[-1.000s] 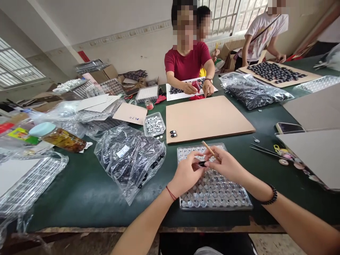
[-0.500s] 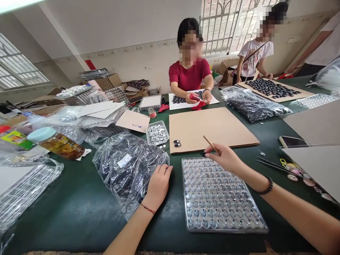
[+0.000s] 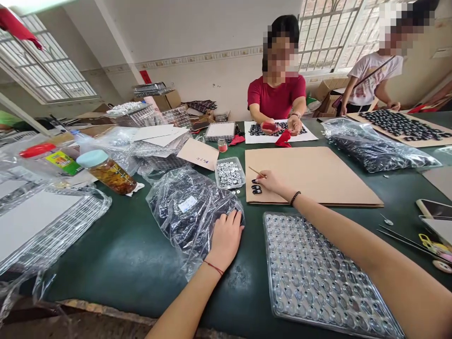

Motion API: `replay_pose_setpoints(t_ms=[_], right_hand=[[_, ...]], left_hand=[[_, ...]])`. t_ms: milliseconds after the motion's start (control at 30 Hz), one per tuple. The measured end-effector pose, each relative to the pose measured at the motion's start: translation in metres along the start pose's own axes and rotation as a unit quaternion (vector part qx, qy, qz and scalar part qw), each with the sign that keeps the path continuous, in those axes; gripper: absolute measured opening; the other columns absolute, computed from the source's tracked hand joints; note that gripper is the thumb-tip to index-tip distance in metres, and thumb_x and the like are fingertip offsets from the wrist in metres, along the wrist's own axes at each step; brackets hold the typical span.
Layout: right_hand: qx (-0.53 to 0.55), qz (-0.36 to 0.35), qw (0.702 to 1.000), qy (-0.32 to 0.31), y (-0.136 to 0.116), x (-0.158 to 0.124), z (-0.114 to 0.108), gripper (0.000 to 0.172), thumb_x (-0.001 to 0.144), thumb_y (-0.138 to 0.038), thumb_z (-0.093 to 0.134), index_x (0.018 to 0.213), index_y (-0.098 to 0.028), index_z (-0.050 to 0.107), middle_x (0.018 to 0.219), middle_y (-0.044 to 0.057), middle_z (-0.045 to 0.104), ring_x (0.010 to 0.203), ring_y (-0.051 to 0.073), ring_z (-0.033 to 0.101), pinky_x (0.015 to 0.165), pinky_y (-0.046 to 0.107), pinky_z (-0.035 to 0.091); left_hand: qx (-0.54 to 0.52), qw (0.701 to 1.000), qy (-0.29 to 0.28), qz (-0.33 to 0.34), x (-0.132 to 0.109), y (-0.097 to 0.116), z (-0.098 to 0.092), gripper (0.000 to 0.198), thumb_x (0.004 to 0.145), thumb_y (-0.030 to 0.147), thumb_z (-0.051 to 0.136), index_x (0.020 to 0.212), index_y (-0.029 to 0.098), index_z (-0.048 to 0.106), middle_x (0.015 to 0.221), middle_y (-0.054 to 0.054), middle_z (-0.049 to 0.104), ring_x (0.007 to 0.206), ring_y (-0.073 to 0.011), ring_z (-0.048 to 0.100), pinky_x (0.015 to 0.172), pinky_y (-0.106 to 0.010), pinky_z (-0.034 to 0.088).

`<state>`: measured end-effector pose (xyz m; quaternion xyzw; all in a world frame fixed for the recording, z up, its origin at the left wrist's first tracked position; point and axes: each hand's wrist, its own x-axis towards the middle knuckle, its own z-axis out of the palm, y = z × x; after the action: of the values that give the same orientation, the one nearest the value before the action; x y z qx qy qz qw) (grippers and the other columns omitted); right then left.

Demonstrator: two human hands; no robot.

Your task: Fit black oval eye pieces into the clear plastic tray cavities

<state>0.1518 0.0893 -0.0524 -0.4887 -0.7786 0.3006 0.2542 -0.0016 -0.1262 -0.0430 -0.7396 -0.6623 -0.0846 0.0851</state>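
My left hand (image 3: 226, 238) lies on a clear plastic bag (image 3: 169, 207) filled with black pieces, its fingers a little apart over the right edge. What is under the fingertips is hidden. Reaching over the cardboard sheet (image 3: 314, 174), my right hand (image 3: 273, 182) is closed around a thin wooden stick (image 3: 254, 171). Just by its fingertips is a small black piece at the left edge of the cardboard. Nearer to me lie black oval pieces (image 3: 256, 189) with shiny centres. A clear tray of round domed pieces (image 3: 300, 263) sits below my right forearm.
A plastic box of silvery discs (image 3: 230, 173) stands left of the cardboard. Further left is a jar with a pale blue lid (image 3: 106, 172). Tweezers (image 3: 406, 240) and a phone (image 3: 434, 209) lie at right. Across the table, a person in red (image 3: 278, 94) handles a red item.
My right hand has moved from above the tray forward to the cardboard's left edge, with the wooden stick. My left hand stays on the bag. The camera view has shifted left.
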Motion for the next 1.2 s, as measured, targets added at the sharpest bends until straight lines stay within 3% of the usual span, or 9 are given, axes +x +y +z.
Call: replay_pose_setpoints(t_ms=[200,333,533,667,767,900,1067,1133,1200], right_hand=[[-0.013,-0.017,1.0,0.017,-0.004,-0.003,0.0,0.019,0.075,-0.029,0.055,0.067,-0.015,0.064,0.071,0.006,0.064,0.065,0.016,0.056,0.057,0.023,0.035],[0.012,-0.018,0.998,0.06,-0.008,-0.016,-0.024,0.025,0.079,-0.034,0.05,0.07,-0.016,0.064,0.071,0.005,0.065,0.068,0.017,0.057,0.061,0.024,0.038],[0.057,-0.003,0.99,0.127,0.01,-0.104,-0.086,0.039,0.084,-0.045,0.039,0.073,-0.016,0.062,0.077,0.005,0.065,0.071,0.015,0.058,0.064,0.024,0.042],[0.081,0.028,0.98,0.179,0.035,-0.166,-0.1,0.054,0.088,-0.051,0.024,0.071,-0.015,0.061,0.058,0.004,0.058,0.053,0.013,0.053,0.051,0.023,0.039],[0.079,0.045,0.972,0.217,0.048,-0.182,-0.099,0.055,0.088,-0.053,0.024,0.065,-0.016,0.056,0.052,0.002,0.052,0.048,0.012,0.05,0.047,0.022,0.036],[0.073,0.02,0.98,0.183,0.043,-0.179,-0.096,0.041,0.088,-0.048,0.033,0.075,-0.018,0.057,0.062,0.002,0.06,0.057,0.014,0.056,0.053,0.022,0.038],[0.048,-0.021,0.99,0.127,0.029,-0.178,-0.095,0.033,0.086,-0.04,0.04,0.067,-0.018,0.057,0.065,0.003,0.063,0.059,0.016,0.057,0.055,0.024,0.037],[0.043,-0.027,0.99,0.128,0.028,-0.18,-0.097,0.032,0.085,-0.039,0.041,0.067,-0.018,0.057,0.065,0.004,0.062,0.06,0.016,0.056,0.055,0.024,0.036],[0.042,-0.029,0.989,0.139,0.028,-0.182,-0.1,0.033,0.086,-0.039,0.041,0.067,-0.018,0.057,0.066,0.004,0.063,0.061,0.016,0.057,0.056,0.024,0.037]], left_hand=[[0.025,0.999,-0.011,-0.019,0.006,0.004,0.006,0.033,0.088,0.028,0.039,0.119,0.019,0.048,0.11,-0.008,0.055,0.087,-0.0223,0.051,0.065,-0.031,0.045],[0.007,0.998,-0.043,-0.04,0.008,0.006,0.006,0.025,0.09,0.029,0.035,0.102,0.018,0.054,0.096,-0.006,0.055,0.077,-0.0173,0.056,0.056,-0.026,0.043],[0.06,0.995,-0.067,-0.046,0.012,0.011,0.006,0.03,0.091,0.034,0.029,0.094,0.016,0.052,0.089,-0.007,0.057,0.061,-0.0189,0.059,0.043,-0.028,0.038],[0.098,0.992,-0.076,-0.032,0.017,0.013,0.008,0.032,0.092,0.029,0.022,0.092,0.015,0.052,0.086,-0.008,0.058,0.061,-0.0209,0.06,0.044,-0.028,0.037],[0.111,0.99,-0.084,-0.022,0.021,0.014,0.005,0.031,0.091,0.026,0.023,0.093,0.015,0.051,0.087,-0.009,0.059,0.064,-0.0219,0.061,0.046,-0.028,0.037],[0.095,0.987,-0.115,-0.058,0.028,0.019,-0.005,0.024,0.088,0.029,0.03,0.091,0.014,0.049,0.081,-0.009,0.06,0.063,-0.0236,0.061,0.048,-0.029,0.035],[-0.016,0.983,-0.152,-0.105,0.034,0.016,-0.014,0.013,0.08,0.029,0.043,0.074,0.018,0.046,0.068,-0.004,0.057,0.06,-0.0196,0.055,0.052,-0.027,0.032],[-0.122,0.974,-0.145,-0.123,0.033,0.012,-0.018,0.017,0.076,0.028,0.049,0.063,0.019,0.041,0.059,0.001,0.05,0.055,-0.0149,0.049,0.051,-0.025,0.03],[-0.287,0.935,-0.128,-0.165,0.031,0.011,-0.024,0.023,0.074,0.031,0.051,0.059,0.019,0.038,0.054,0.004,0.042,0.046,-0.0096,0.039,0.046,-0.022,0.026]])
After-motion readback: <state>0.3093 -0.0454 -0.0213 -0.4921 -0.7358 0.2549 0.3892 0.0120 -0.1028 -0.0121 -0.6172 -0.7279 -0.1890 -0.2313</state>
